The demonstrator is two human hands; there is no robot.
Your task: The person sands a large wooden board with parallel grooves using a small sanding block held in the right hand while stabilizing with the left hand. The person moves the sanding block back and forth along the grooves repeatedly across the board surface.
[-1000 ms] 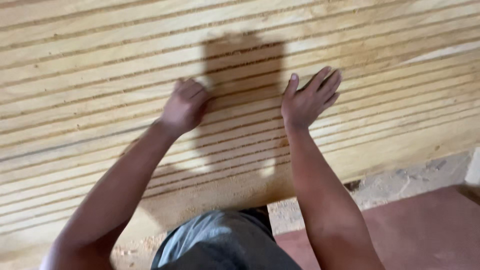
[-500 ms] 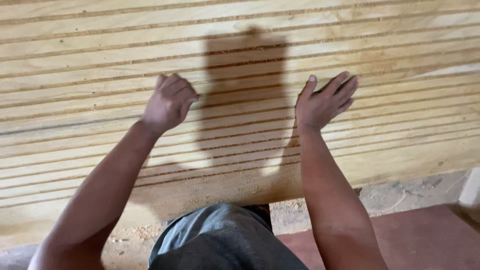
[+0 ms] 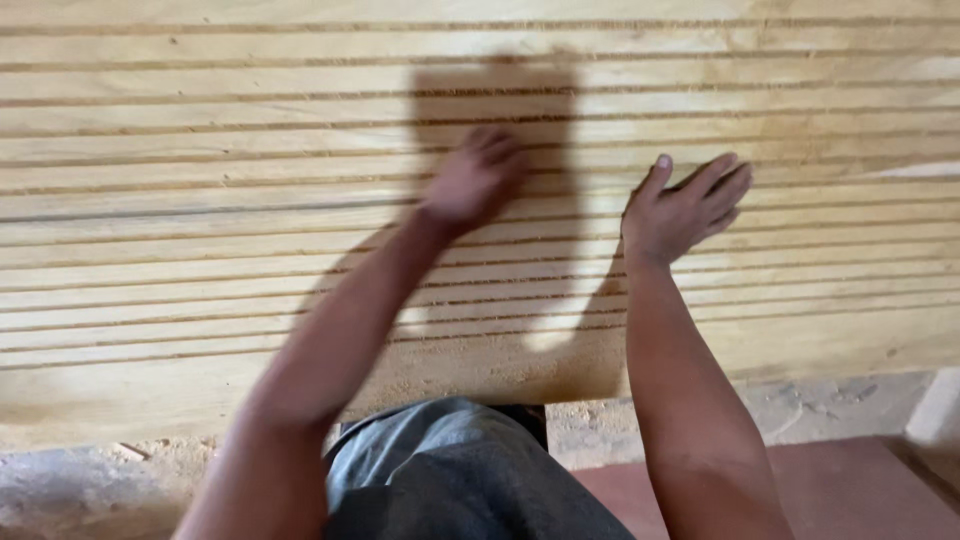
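A wide pale wooden board (image 3: 200, 150) with several long dark grooves running across it fills most of the head view. My left hand (image 3: 475, 180) is blurred with motion over the board's middle, its fingers curled loosely and nothing seen in it. My right hand (image 3: 685, 210) lies flat on the board to the right, fingers spread and thumb raised, holding nothing. My head's shadow (image 3: 495, 100) falls on the wood between and above the hands.
Sawdust (image 3: 470, 365) covers the board's near edge. Below it are a grey concrete floor (image 3: 820, 405) and a reddish-brown slab (image 3: 860, 495) at the lower right. My grey-clad leg (image 3: 460, 480) shows at the bottom centre.
My left hand has swept to the right across the board, closer to my right hand, and is now blurred. My right hand has stayed flat on the wood at about the same place.
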